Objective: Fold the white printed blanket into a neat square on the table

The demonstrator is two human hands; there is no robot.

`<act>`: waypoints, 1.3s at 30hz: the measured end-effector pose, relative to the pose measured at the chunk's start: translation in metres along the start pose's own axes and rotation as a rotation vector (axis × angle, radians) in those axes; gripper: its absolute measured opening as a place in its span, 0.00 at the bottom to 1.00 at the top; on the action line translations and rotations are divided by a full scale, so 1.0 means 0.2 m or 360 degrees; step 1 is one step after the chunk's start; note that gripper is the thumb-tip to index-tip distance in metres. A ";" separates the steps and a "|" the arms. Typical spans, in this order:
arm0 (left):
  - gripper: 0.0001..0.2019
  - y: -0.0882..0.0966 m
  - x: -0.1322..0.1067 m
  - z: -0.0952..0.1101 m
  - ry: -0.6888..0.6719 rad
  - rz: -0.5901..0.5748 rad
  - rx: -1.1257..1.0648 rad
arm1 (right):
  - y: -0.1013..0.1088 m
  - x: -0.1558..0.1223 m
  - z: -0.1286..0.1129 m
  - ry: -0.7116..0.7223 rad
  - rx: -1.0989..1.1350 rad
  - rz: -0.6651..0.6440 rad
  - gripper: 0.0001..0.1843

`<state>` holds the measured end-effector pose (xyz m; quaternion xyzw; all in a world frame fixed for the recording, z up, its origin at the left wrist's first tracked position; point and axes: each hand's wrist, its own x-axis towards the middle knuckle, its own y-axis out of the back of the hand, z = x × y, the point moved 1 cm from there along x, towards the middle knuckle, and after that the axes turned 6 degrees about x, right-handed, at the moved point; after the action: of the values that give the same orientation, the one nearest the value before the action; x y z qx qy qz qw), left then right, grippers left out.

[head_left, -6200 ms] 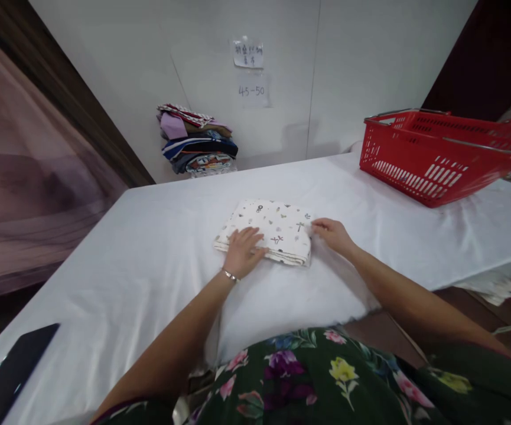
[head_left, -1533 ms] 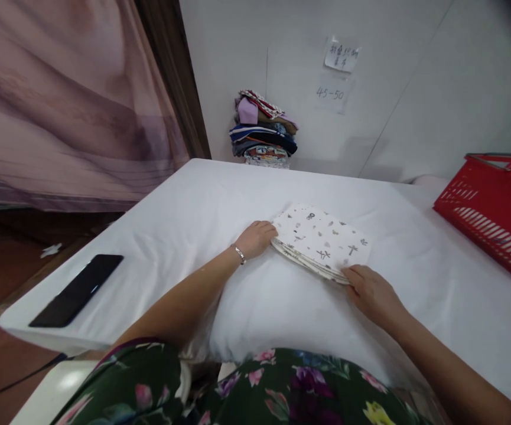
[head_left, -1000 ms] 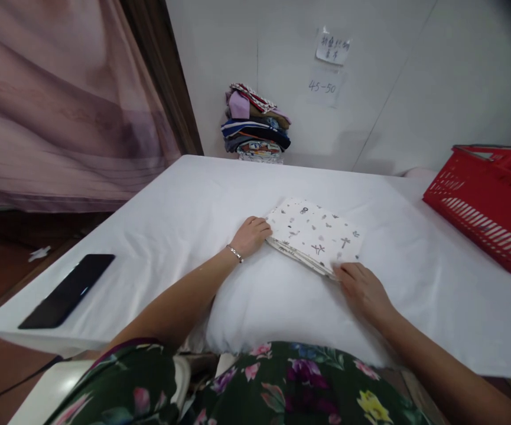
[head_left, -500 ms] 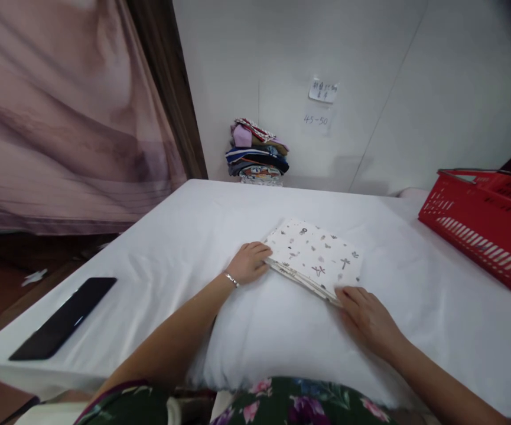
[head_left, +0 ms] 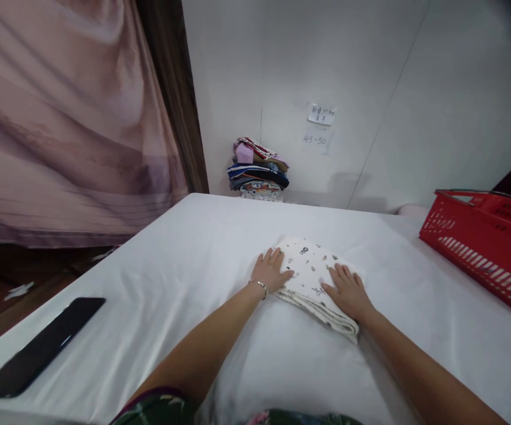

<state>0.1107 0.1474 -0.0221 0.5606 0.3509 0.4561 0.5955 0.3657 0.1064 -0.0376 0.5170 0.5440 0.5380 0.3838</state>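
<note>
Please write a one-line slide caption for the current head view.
Left hand and right hand rest flat on a folded cloth on a table, with a red basket at right.

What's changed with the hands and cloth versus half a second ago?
The right hand has let go of the folded cloth's near right corner and moved forward onto its top, fingers spread. The left hand, at the left corner before, now lies spread over the left side. The red basket, clothes stack and black flat object stayed put.
</note>
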 end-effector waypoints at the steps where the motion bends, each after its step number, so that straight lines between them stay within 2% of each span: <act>1: 0.33 -0.01 -0.01 -0.01 -0.0002 0.0013 -0.0001 | -0.02 -0.01 0.02 0.0004 -0.0005 -0.0011 0.35; 3: 0.33 -0.02 -0.01 -0.01 0.0007 0.0011 -0.0006 | -0.01 -0.02 0.02 -0.0017 0.0009 -0.0052 0.37; 5: 0.33 -0.01 -0.01 0.00 0.0013 -0.0001 -0.0014 | 0.04 0.02 -0.02 -0.0040 0.0042 -0.0081 0.38; 7: 0.33 -0.01 -0.01 0.01 0.0025 0.0004 -0.0017 | 0.11 0.10 -0.09 -0.0001 0.0072 -0.0044 0.39; 10: 0.33 -0.01 -0.01 0.01 0.0034 0.0047 -0.0014 | 0.16 0.30 -0.22 0.0183 0.0138 -0.0009 0.40; 13: 0.32 -0.02 -0.02 0.01 0.0032 0.0086 -0.0013 | 0.11 0.49 -0.31 0.0314 0.0182 -0.0103 0.40; 16: 0.33 -0.02 -0.02 0.01 0.0040 0.0100 -0.0013 | 0.02 0.61 -0.33 0.0311 0.0188 -0.0260 0.38; 18: 0.33 -0.02 -0.02 0.01 0.0045 0.0099 -0.0015 | -0.02 0.64 -0.31 0.0309 0.0194 -0.0324 0.38; 21: 0.33 -0.02 -0.02 0.01 0.0044 0.0106 -0.0030 | -0.02 0.67 -0.31 0.0290 0.0212 -0.0396 0.40; 25: 0.34 -0.03 -0.02 0.01 0.0037 0.0084 -0.0054 | 0.01 0.74 -0.38 0.0389 0.0218 -0.0329 0.41; 31: 0.36 -0.03 -0.01 0.01 0.0089 0.0061 -0.0069 | -0.08 0.80 -0.47 0.0480 0.0275 -0.0381 0.40; 36: 0.35 -0.02 -0.02 0.02 0.0072 0.0052 -0.0033 | -0.03 0.83 -0.38 0.0377 0.0487 -0.0491 0.40; 39: 0.34 -0.01 -0.03 0.02 0.0076 0.0060 -0.0015 | 0.02 0.81 -0.29 0.0277 0.0472 -0.0389 0.39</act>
<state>0.1123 0.1409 -0.0244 0.5532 0.3520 0.4822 0.5809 0.2826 0.2523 -0.0035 0.4496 0.7069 0.4442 0.3175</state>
